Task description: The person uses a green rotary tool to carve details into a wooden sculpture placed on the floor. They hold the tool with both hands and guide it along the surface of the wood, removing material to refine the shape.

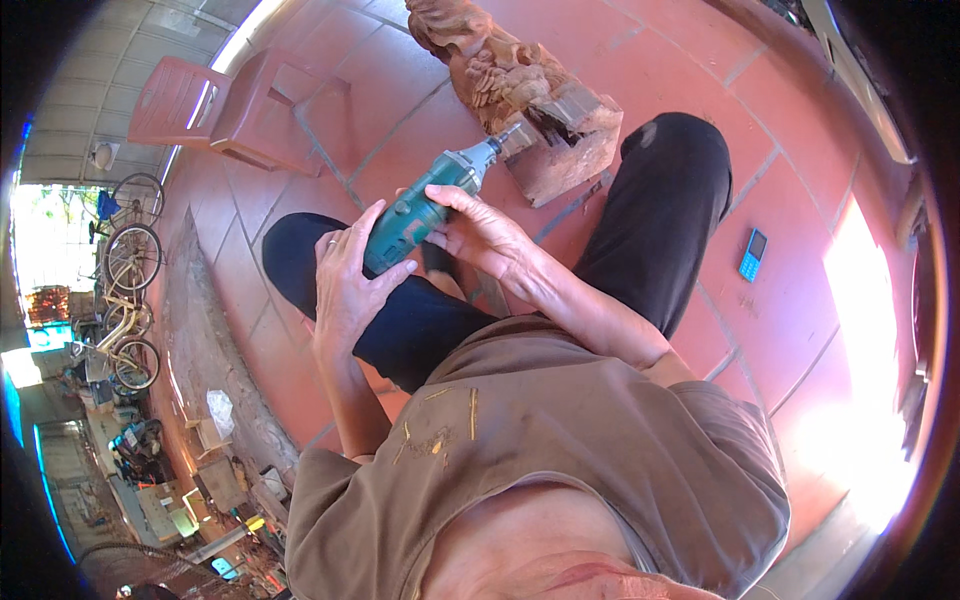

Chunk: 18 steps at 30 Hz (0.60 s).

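A green and grey rotary power tool (432,200) lies across both of my hands, its metal tip pointing up and right at a reddish wooden carving (520,90) on the tiled floor. My left hand (350,275) wraps the rear of the tool's green body; a ring shows on one finger. My right hand (480,230) grips the body from the right side, thumb across it. The tool's tip touches or nearly touches the dark hollow in the carving's base. My legs in black trousers are crossed beneath the hands.
A blue mobile phone (752,254) lies on the red floor tiles (780,330) to the right of my knee. A red plastic chair (235,105) stands at upper left. Bicycles (125,300) and clutter fill the far left below a step.
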Available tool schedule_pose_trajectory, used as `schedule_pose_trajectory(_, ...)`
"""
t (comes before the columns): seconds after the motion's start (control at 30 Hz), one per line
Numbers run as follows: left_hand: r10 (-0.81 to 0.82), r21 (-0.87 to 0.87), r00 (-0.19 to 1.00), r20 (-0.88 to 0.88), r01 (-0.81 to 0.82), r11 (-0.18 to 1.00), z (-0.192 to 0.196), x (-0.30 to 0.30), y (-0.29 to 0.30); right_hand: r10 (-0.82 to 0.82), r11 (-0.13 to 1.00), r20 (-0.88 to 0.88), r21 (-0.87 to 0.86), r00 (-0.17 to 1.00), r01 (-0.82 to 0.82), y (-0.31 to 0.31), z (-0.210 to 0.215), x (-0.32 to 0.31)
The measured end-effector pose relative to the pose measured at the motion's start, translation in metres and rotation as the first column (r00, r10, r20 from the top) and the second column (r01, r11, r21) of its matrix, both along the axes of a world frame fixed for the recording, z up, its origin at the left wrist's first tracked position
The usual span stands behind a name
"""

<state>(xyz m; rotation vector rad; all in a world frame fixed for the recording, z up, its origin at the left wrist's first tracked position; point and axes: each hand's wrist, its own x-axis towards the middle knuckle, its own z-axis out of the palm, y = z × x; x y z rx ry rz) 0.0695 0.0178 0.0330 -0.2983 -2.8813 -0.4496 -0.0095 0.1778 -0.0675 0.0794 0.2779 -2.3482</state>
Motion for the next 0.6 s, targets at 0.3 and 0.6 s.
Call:
schedule_pose_trajectory(0.3,0.055,0.124,0.994,0.095,-0.067,0.990,-0.039,-0.002,-0.016,0.092,0.988,0.041,0.118,0.995,-0.096,-0.006,-0.018,0.000)
schedule_pose_trajectory(0.6,0.056,0.235,0.990,-0.131,-0.024,0.972,-0.011,0.002,-0.015,0.037,0.983,-0.025,0.183,0.999,-0.032,0.000,-0.007,-0.002)
